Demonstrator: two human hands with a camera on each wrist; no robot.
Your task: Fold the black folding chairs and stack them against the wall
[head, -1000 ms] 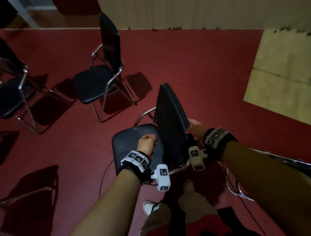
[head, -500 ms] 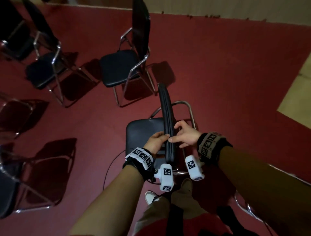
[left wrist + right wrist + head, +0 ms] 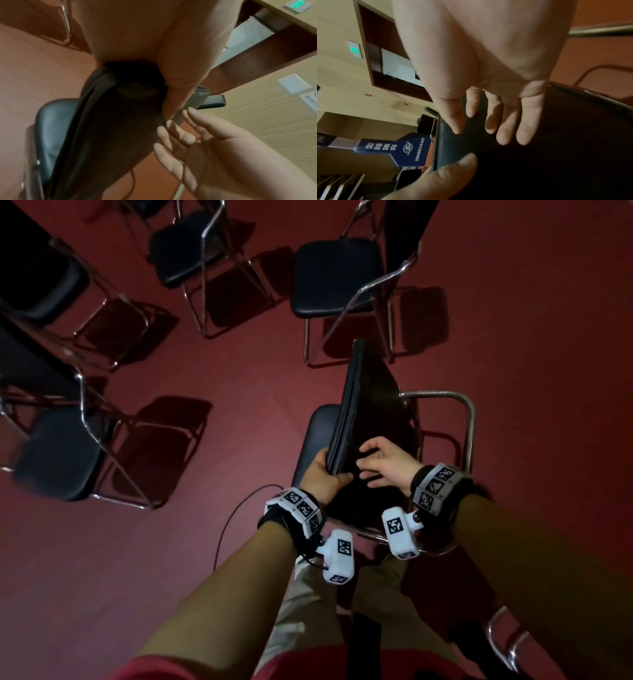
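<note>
A black folding chair stands unfolded right in front of me, its backrest (image 3: 366, 405) seen edge-on above the seat (image 3: 313, 436), with the chrome frame (image 3: 470, 422) behind. My left hand (image 3: 327, 475) grips the near top corner of the backrest (image 3: 111, 128), thumb (image 3: 450, 173) on the rear face and fingers hidden on the seat side. My right hand (image 3: 378, 463) is open at the rear face of the backrest (image 3: 556, 148), its fingers (image 3: 505, 127) straight and holding nothing. The left wrist view shows that open right hand (image 3: 197, 142) beside the seat (image 3: 53, 121).
Several more unfolded black chairs stand on the red floor: one just beyond (image 3: 337, 275), one further left (image 3: 191, 258), two at the left (image 3: 58, 453) (image 3: 34, 278). Another chrome frame (image 3: 507, 642) pokes in at lower right. A thin cable (image 3: 226, 529) lies by my feet.
My left hand left the seat and took hold of the backrest's top corner. My right hand let go of the top edge and opened against the rear face. My view tilted down and left.
</note>
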